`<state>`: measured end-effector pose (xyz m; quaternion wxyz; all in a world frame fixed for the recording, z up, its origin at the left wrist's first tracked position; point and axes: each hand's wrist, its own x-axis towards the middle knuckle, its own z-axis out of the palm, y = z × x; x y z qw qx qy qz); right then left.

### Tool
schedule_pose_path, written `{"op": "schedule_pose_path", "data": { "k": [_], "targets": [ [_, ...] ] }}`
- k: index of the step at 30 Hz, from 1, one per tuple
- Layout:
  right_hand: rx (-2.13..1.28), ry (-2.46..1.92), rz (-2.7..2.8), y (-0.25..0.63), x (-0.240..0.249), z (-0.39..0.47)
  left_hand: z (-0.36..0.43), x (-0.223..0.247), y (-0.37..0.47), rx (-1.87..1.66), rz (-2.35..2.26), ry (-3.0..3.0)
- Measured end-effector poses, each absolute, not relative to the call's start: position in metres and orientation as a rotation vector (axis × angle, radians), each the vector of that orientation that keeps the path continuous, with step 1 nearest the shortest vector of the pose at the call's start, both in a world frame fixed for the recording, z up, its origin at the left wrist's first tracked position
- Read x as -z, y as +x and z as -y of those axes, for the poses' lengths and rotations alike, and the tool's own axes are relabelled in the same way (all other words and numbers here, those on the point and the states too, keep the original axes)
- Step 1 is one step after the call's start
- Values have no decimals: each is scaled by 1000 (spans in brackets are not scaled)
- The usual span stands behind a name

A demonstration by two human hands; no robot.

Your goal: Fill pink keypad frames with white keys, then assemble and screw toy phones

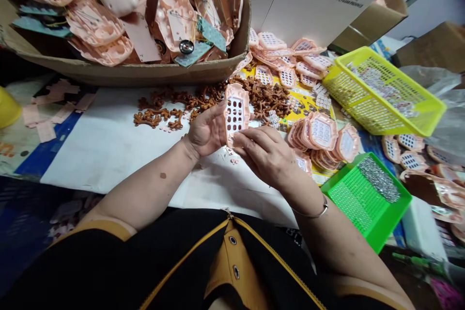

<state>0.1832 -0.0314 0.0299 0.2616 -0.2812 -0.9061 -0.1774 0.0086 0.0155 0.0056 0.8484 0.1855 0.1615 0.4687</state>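
Observation:
A pink plastic keypad shell (236,116) with rows of holes is held upright above the white table sheet. My left hand (208,128) grips its left edge, palm turned up. With the fingers closed together, my right hand (267,152) pinches its lower right corner; whether a small part sits under those fingertips is hidden. Behind the shell lies a heap of brown antler-shaped plastic pieces (269,97). Stacked pink shells (317,131) stand right of my right hand. Small pink bits (232,159) are scattered on the sheet below.
A cardboard box (152,75) full of pink housings and wired circuit boards fills the back left. At right are a yellow basket (385,123) of small white keypads and a green basket (348,203) with screws. More pink shells (272,41) are piled behind, against a printed carton (308,5).

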Motion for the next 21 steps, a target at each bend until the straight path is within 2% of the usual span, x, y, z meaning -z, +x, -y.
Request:
{"op": "schedule_pose_path", "data": {
  "k": [5,9,17,21],
  "targets": [
    [500,-828,2499,183,-21,44,-15,-7,10,-1043,-342,360],
    [287,-928,2426,187,-17,50,-15,-7,9,-1026,-348,379],
    [-46,-854,2392,200,-33,31,-15,-9,6,-1023,-380,401],
    [-73,-1274,2234,234,-50,-19,-18,-8,2,-1003,-345,429]
  ]
}}
